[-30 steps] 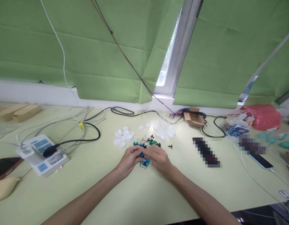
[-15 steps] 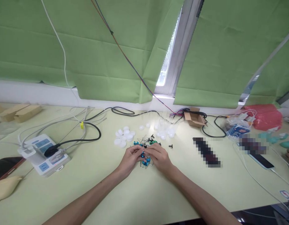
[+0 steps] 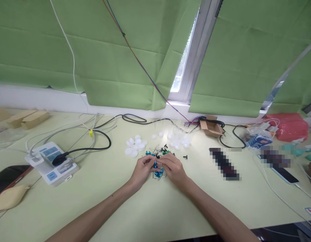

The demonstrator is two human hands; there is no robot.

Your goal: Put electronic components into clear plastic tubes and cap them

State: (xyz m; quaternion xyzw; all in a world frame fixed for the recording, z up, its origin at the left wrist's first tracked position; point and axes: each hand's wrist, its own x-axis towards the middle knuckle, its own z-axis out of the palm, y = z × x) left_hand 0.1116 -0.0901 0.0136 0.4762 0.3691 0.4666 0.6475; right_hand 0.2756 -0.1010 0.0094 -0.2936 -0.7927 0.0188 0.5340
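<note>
Has power strip (image 3: 53,173) left, phone (image 3: 284,173) right, parts (image 3: 159,173) between on the table (image 3: 150,211); behind parts, discs (image 3: 141,147), perhaps cups (image 3: 180,137) too.

Over to the pale green table (image 3: 145,218) now! Bearing blue parts (image 3: 159,173), white discs (image 3: 134,153) beyond, a power strip (image 3: 50,176) left.

Soft, fairly bright light covers the desk (image 3: 105,174). Daylight comes through the narrow window gap (image 3: 182,64) beyond its back edge, and whitish glare washes out the translucent pieces (image 3: 177,146) near that edge. Shadows are faint and soft. Wide-angle stretching grows toward the desk's ends; the small blue parts (image 3: 159,173) look unsharp, and a dark patch (image 3: 224,164) right of centre is pixelated.
</note>
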